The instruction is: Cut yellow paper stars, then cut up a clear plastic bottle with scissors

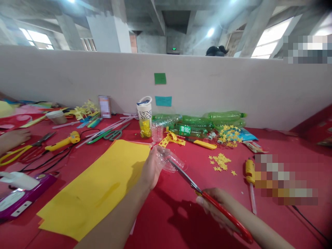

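Observation:
My left hand (153,166) grips a clear ribbed plastic bottle piece (177,160) in the middle of the table. In my right hand (216,205) is a pair of scissors (227,215) with red handles. Their blades point up and left, and the tips reach the clear plastic; I cannot tell whether they are cutting into it. Beneath my left forearm lie yellow sheets (103,186). Just behind the left hand stands a clear plastic cup-like piece (157,132).
Green bottles (198,121) lie along the white partition (77,76). Yellow stars (220,162) and a yellow cutter (204,144) lie to the right, near a glue gun (250,171). Leftward are a purple power strip (38,188), another glue gun (63,141) and another person's hand (19,136).

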The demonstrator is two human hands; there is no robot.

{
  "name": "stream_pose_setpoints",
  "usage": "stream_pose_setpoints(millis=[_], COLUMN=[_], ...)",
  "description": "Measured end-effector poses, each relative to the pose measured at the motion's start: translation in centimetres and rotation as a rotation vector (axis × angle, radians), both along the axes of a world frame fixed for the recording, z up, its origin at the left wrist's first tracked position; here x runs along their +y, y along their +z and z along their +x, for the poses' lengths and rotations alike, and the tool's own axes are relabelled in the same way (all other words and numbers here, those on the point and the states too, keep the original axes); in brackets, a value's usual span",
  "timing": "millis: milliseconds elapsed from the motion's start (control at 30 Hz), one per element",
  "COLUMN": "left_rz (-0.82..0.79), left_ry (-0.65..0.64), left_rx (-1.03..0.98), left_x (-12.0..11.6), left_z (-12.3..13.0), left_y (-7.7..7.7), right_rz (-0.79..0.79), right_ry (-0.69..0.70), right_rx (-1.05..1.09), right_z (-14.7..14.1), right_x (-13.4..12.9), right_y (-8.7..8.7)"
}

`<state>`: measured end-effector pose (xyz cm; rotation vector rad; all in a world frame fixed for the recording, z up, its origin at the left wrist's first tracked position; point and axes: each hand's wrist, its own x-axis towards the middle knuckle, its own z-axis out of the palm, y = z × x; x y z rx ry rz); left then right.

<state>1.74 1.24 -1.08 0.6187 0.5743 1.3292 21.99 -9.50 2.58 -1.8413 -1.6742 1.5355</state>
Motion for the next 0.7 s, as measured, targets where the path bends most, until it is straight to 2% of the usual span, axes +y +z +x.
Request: stream_pose_setpoints(millis=[233, 367, 533, 700], left_rz=[0.135, 0.122, 0.095, 0.072], left_ry=[-0.063, -0.048, -0.012, -0.045], left_rx=[0.144, 0.175, 0.168, 0.116], left_x=[-0.8, -0.91, -0.78, -0.93], left_z=[0.65, 0.78, 0.75, 0.65], left_y=[0.11, 0.06, 0.04, 0.22], right_rz=[0.036, -0.005, 0.06, 0.018], right_ry=[0.047, -0.013, -0.028, -0.041], right_rx=[0.055, 0.016, -0.042, 0.012], right_z=[0.37, 0.07, -0.18, -0.17], right_x=[-0.43, -0.29, 0.03, -0.08], right_y=[-0.35, -0.22, -0.2, -0.24])
